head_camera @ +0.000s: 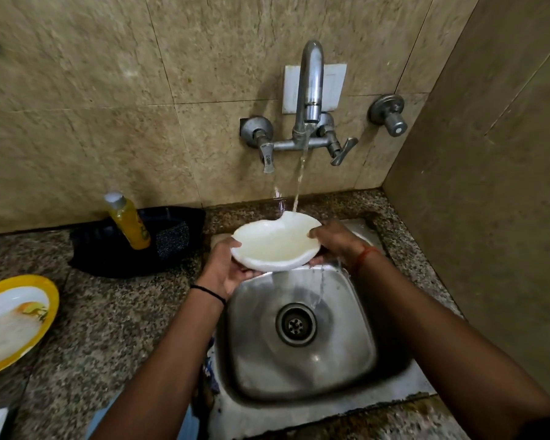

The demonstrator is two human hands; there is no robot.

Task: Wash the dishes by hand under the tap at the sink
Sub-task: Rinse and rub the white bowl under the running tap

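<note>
A speckled granite counter surrounds a square steel sink with a round drain. Above it, a wall-mounted chrome tap runs a thin stream onto the far rim of a white bowl, held tilted over the sink's back edge. The left hand grips the bowl's left rim from below; the right hand pinches its right rim. On the counter to the left lie a yellow-rimmed plate, a black tray and a yellow soap bottle, its label too blurred to read.
</note>
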